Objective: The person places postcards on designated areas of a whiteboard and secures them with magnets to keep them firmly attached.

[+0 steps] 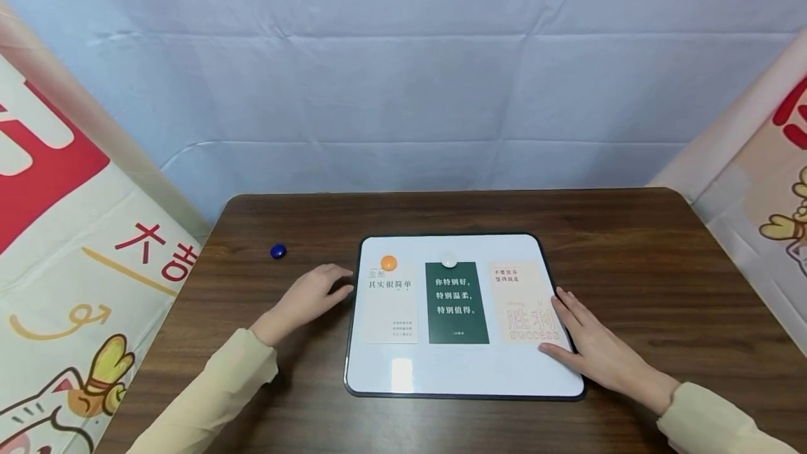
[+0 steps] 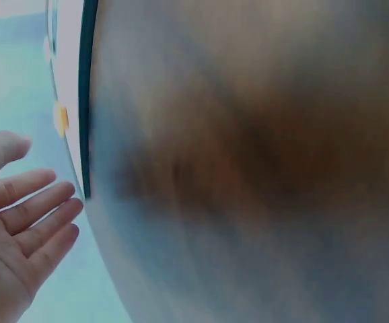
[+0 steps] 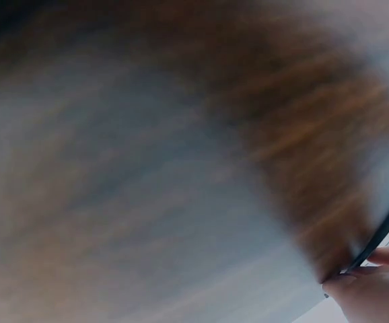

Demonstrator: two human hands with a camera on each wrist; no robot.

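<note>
A small whiteboard (image 1: 466,370) with a black rim lies on the table. On it are three cards: a pale card (image 1: 391,310) at left, a dark green card (image 1: 458,324) in the middle, and a pink card (image 1: 517,286) at right. An orange magnet (image 1: 389,263) sits on the left card's top, a white magnet (image 1: 448,259) on the green card's top. My left hand (image 1: 310,300) is beside the board's left rim, fingers loose, nothing in its palm in the left wrist view. My right hand (image 1: 595,349) rests along the right rim, fingers extended, thumb over the board.
A blue magnet (image 1: 278,251) lies on the brown wooden table (image 1: 290,212), left of the whiteboard. Behind the table hangs a pale blue cloth (image 1: 403,90). Printed banners stand at the left (image 1: 76,230) and right (image 1: 756,181) sides.
</note>
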